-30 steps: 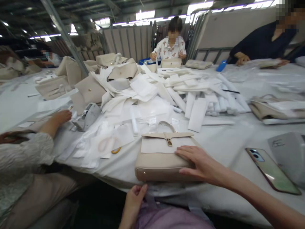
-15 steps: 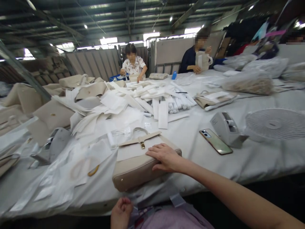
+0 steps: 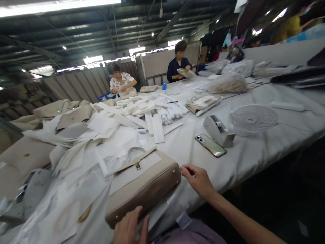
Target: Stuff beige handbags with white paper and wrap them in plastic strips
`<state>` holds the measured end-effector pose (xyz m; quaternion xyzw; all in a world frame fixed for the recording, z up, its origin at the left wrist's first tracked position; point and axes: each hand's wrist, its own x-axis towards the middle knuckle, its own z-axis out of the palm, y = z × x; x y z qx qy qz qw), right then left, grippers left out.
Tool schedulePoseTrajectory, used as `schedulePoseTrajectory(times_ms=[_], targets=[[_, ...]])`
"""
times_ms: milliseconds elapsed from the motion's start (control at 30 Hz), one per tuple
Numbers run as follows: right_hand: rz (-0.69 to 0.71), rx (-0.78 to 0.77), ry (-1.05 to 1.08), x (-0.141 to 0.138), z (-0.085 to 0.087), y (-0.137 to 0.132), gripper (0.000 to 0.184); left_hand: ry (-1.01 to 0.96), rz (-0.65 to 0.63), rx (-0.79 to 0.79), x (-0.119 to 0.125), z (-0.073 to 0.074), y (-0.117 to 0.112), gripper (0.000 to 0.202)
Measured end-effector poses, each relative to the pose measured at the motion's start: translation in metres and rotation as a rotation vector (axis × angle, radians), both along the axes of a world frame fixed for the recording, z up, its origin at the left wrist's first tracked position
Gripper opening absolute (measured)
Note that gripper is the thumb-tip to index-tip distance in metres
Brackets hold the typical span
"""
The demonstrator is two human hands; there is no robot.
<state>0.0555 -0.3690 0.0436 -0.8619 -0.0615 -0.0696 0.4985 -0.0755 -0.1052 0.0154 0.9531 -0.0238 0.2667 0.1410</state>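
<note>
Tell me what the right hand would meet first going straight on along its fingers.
Most likely the right end of the beige handbag; the right hand looks very close to it, though whether they already touch is unclear.

I look through one head-worn camera, facing forward and down across the cloth-covered table, tilted so the scene climbs rightward. The beige handbag, left hand and right hand lie nearest; the roof stretches far beyond.
</note>
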Motion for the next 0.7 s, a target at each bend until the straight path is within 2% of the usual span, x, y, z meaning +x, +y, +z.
schedulePoseTrajectory(times_ms=[67,133,233,300,400,633,700], targets=[[-0.099,0.026,0.103,-0.006,-0.024,-0.014,0.032,-0.148,-0.086,0.156,0.021,0.012,-0.004,0.037],[-0.13,0.081,0.162,-0.008,-0.045,-0.019,0.038,-0.134,-0.104,0.268,0.04,0.021,-0.01,0.042],[-0.036,0.146,0.201,-0.006,-0.062,-0.014,0.042,-0.004,-0.059,0.353,0.059,0.026,-0.016,0.04],[0.053,0.146,0.2,-0.006,-0.067,-0.008,0.042,0.063,-0.024,0.385,0.066,0.026,-0.018,0.04],[0.09,0.124,0.185,-0.006,-0.071,-0.001,0.044,0.106,-0.034,0.401,0.073,0.024,-0.013,0.037],[0.082,0.167,0.256,-0.01,-0.069,0.006,0.033,0.044,-0.258,0.286,0.08,0.019,0.012,0.038],[0.075,0.174,0.269,-0.012,-0.073,0.008,0.033,0.037,-0.26,0.278,0.079,0.018,0.011,0.037]])
